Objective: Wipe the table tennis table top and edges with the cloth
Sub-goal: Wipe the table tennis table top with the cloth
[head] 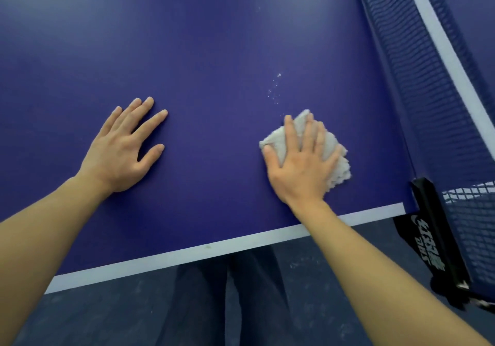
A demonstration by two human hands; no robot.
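Note:
The blue table tennis table top (214, 51) fills most of the view, with a white line (187, 254) along its near edge. My right hand (300, 163) presses flat with spread fingers on a folded white cloth (336, 158), near the net side of the table. My left hand (126, 147) rests flat on the bare blue surface, fingers straight, well left of the cloth. A trail of small white specks (274, 88) lies on the top just beyond the cloth.
The dark blue net (417, 78) with a white top band runs along the right. Its black clamp post (434, 228) grips the table's near right corner. Below the edge are my dark trousers (227, 300) and the grey floor (107, 313).

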